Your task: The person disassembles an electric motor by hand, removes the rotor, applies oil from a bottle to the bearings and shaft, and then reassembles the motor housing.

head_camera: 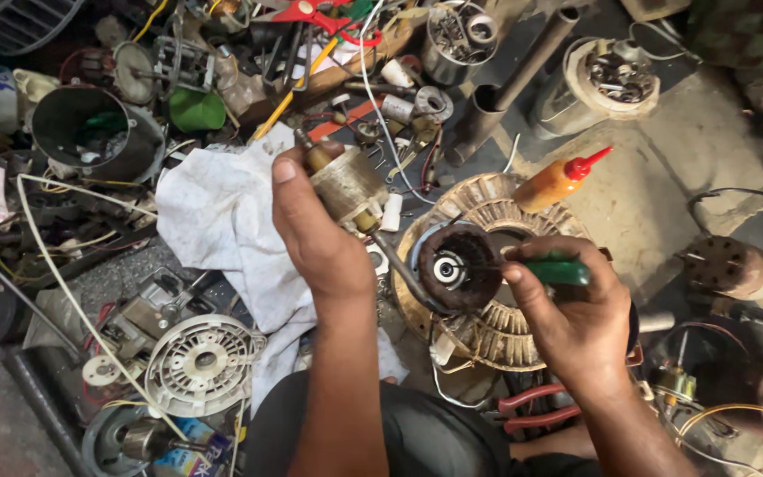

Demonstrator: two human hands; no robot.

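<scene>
Gripped in the left hand [315, 225], a motor rotor [346, 187] is raised mid-frame; a green-handled tool [554, 270], clenched by the right hand [576, 309], is held at the end bell [450, 268], where careful probing seems called for.

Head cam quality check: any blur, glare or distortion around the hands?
Head view: left hand gripping the motor rotor is sharp; right hand with the green-handled tool is slightly soft. Light is dim and even, no hard glare; the dark bearing cap loses detail in shadow. Wide-angle bending shows at the edges, where clutter goes darker.
</scene>
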